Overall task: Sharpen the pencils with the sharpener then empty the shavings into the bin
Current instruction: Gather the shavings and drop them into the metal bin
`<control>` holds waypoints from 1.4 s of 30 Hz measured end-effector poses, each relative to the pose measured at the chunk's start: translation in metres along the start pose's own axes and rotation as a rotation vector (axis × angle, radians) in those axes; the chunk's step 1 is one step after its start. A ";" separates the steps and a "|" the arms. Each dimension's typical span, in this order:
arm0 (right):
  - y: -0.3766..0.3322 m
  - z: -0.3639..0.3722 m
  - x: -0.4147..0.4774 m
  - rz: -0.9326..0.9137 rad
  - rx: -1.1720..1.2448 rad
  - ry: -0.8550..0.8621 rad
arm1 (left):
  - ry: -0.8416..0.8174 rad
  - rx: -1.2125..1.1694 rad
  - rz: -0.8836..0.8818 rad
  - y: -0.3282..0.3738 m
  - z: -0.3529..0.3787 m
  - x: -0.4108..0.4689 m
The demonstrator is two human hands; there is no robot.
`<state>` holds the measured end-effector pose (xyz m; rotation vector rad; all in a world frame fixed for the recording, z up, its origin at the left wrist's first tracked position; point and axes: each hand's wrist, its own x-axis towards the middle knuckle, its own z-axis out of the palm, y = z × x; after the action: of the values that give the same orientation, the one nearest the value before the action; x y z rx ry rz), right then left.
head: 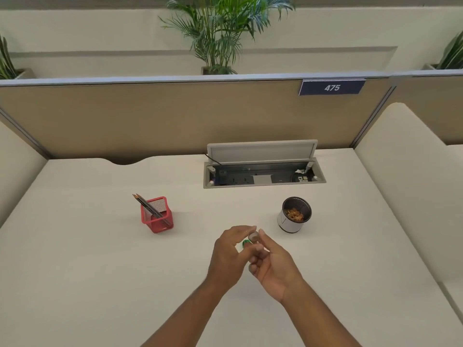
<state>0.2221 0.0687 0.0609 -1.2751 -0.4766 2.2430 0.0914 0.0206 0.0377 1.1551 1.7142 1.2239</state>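
Both hands meet above the middle of the white desk (87, 259). My right hand (271, 265) pinches the sharpener's small clear shavings cup (253, 237) between thumb and fingers. My left hand (229, 254) holds the green sharpener part (246, 244), mostly hidden by its fingers. Two dark pencils (147, 209) lean leftward in a red mesh holder (156, 217) at the left. A small white bin (294, 219) with brown shavings inside stands to the right, just beyond my right hand.
An open cable box (263, 175) with its lid raised is sunk into the desk at the back. A tan partition (150, 116) carries a sign reading 475. Cream side panels flank the desk. Potted plants (218, 33) stand behind the partition.
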 end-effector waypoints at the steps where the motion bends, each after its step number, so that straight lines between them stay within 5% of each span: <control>1: -0.005 -0.004 0.001 -0.020 0.000 0.014 | -0.014 0.043 0.007 0.001 0.001 0.002; 8: -0.071 -0.037 0.021 -0.403 -0.059 0.391 | -0.033 0.346 -0.032 -0.020 -0.018 0.015; 14: -0.118 -0.060 0.042 -0.695 -0.347 0.719 | -0.045 0.601 -0.259 -0.056 -0.057 0.027; 26: -0.108 -0.086 0.086 -0.921 -1.275 0.757 | -0.321 1.018 -0.333 -0.088 -0.090 0.028; 34: -0.104 -0.079 0.077 -1.156 -1.251 0.745 | -0.301 1.021 -0.289 -0.091 -0.092 0.022; 42: -0.104 -0.078 0.077 -1.117 -1.377 0.783 | -0.298 1.013 -0.284 -0.088 -0.092 0.019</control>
<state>0.2831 0.2017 0.0241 -1.5964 -1.8949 0.2285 -0.0212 -0.0027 -0.0209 1.4543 2.1944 -0.0732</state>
